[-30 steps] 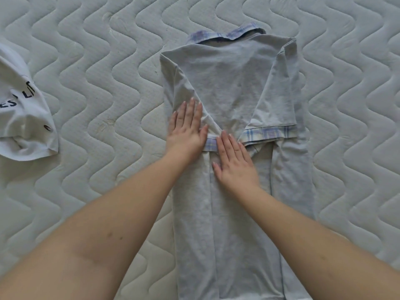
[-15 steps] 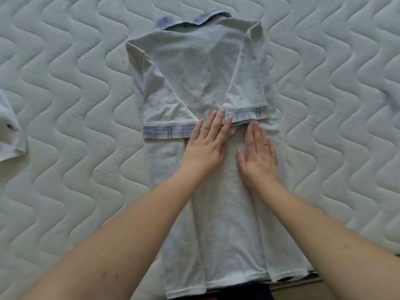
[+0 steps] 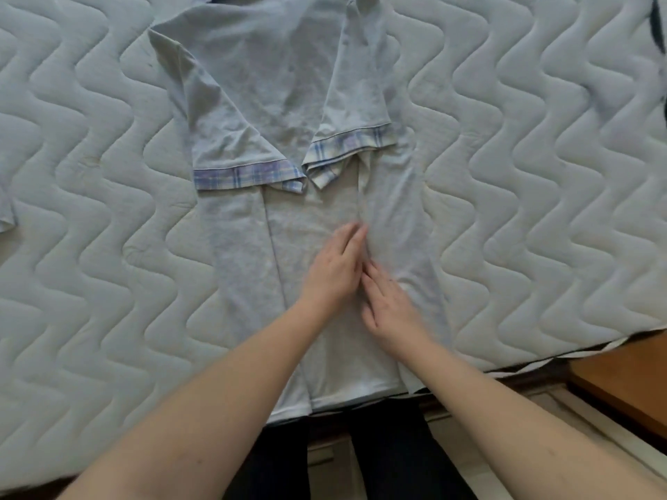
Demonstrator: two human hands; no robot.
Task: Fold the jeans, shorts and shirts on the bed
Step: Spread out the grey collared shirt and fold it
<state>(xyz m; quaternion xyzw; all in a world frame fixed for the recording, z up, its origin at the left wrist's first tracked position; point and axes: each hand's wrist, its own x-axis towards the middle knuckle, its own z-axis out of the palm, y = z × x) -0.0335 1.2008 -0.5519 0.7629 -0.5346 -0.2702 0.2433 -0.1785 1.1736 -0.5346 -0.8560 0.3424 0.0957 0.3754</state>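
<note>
A pale grey shirt point(image 3: 274, 102) with plaid-trimmed sleeve cuffs lies face down on the quilted white mattress point(image 3: 523, 175). Both its sides and sleeves are folded in towards the middle, making a long narrow strip that reaches the bed's near edge. My left hand point(image 3: 334, 268) lies flat on the middle of the shirt below the cuffs, fingers straight. My right hand point(image 3: 388, 304) presses flat right beside it, on the inner edge of the right folded side. Both hands touch each other.
Part of another pale garment point(image 3: 5, 207) shows at the left edge. A dark-marked cloth point(image 3: 655, 34) lies at the far right. A wooden surface point(image 3: 624, 377) stands beyond the bed's near right edge. My dark-clothed legs point(image 3: 361, 452) are below the hem.
Both hands have slid down the shirt from the cuffs towards the hem, staying flat. The view has tilted down, so the bed's near edge and my legs now show.
</note>
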